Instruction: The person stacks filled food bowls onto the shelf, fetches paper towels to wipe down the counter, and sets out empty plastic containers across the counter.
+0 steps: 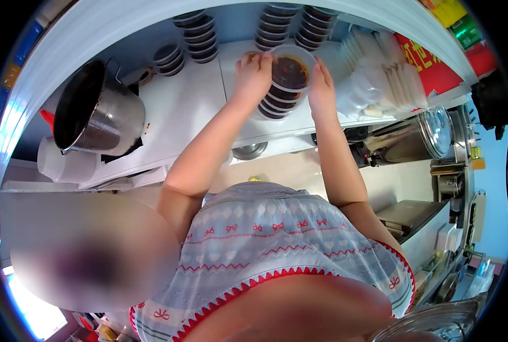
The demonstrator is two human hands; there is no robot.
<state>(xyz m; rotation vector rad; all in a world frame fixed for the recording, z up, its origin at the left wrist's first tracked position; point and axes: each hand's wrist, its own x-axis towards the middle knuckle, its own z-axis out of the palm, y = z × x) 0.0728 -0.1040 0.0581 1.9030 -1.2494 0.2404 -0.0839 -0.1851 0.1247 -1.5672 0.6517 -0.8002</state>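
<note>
Two bare hands (254, 75) clasped a stack of round, clear-plastic, dark-filled tubs (289, 81), frame's upper centre; uneven pressure probably risked toppling it.

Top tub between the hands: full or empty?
Not empty: dark contents, orange at the edge, show in the top tub between left hand and right hand. Exact level: cannot tell.

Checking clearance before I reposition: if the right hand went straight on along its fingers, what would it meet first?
Likely the rightmost rear stack of tubs, which stands beyond the right hand, though depth is hard to judge from this single view.
</note>
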